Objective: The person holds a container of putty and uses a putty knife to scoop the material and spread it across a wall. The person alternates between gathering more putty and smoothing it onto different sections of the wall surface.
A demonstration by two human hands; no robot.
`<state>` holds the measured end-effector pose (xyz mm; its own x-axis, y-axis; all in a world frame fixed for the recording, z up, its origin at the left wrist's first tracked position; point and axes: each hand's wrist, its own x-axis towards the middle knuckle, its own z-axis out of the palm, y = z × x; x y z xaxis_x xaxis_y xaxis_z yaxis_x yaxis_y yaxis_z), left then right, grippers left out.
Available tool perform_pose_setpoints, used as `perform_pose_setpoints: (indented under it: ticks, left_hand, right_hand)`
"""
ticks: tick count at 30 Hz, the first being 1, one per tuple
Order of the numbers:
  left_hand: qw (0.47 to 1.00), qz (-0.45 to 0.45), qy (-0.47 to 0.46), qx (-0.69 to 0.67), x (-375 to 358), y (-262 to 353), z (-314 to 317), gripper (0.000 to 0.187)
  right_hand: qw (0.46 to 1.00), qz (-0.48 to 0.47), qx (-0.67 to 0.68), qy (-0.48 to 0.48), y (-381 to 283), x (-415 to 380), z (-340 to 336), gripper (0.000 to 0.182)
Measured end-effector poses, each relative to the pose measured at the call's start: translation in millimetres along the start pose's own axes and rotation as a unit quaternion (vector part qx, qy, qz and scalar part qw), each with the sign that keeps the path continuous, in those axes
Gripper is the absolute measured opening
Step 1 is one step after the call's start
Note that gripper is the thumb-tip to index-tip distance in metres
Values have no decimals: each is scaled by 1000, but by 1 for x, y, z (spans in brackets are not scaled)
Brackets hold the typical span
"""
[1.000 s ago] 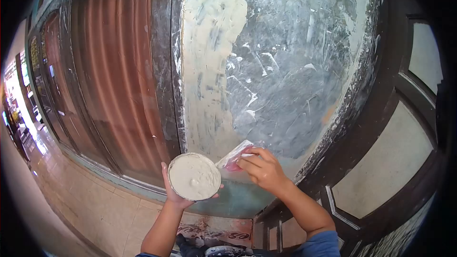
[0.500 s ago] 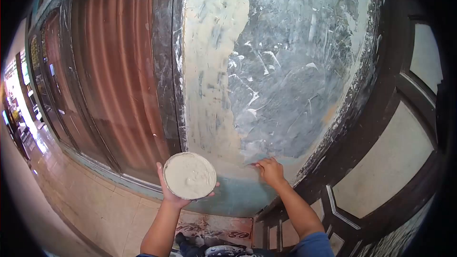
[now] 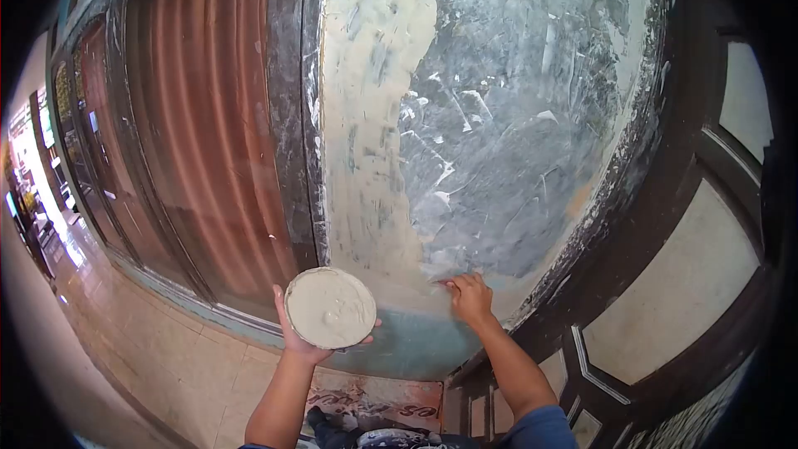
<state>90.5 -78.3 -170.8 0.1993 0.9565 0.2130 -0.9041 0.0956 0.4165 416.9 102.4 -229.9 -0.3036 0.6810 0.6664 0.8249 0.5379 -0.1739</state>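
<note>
My left hand (image 3: 301, 342) is closed round a round bowl (image 3: 291, 326), thumb at its left side and fingertips showing at the right. Cream-coloured putty (image 3: 331, 308) fills the bowl nearly to the rim, with a small swirl on its surface. My right hand (image 3: 472, 298) is up against the lower part of the wall panel (image 3: 499, 199), fingers pinched on a putty knife (image 3: 440, 282). Only a thin bit of the blade shows; the fingers hide the rest. Smooth cream putty covers the panel's left strip and bottom band, while its middle is patchy grey with white smears.
Left of the panel stands a dark-framed window (image 3: 287, 116) with a reddish-brown curtain (image 3: 208, 116) behind the glass. A dark wooden door (image 3: 648, 266) with pale insets is close on the right. Below lie a tiled floor (image 3: 191, 357) and a stained printed sheet (image 3: 374, 391).
My right hand has shifted very slightly up and left along the panel's lower edge. My left hand and the bowl stay almost where they were.
</note>
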Motion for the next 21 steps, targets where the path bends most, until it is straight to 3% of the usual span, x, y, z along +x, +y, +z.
perform_pose_setpoints:
  ticks: [1,3,7,9,18,21]
  left_hand:
    - [1000,-2,-10,-9,1,0,0,122]
    - [1000,-5,-19,-20,1,-2,1,122]
    - [999,4,12,-48,0,-2,0,118]
    - [999,3,8,-42,-1,-3,-2,118]
    - [999,0,-21,-32,2,0,-2,122]
    - [999,2,-25,-28,0,0,-4,121]
  right_hand:
    - [1000,-1,1,1,-1,4,-1,5]
    - [995,-23,39,91,-1,7,-6,5]
    - [997,-13,53,59,-2,-6,-7,4]
    - [1000,-12,11,-10,-1,-13,-2,4]
    - [994,-34,67,81,0,4,-8,7]
    - [999,-27,45,7,3,-15,-2,8]
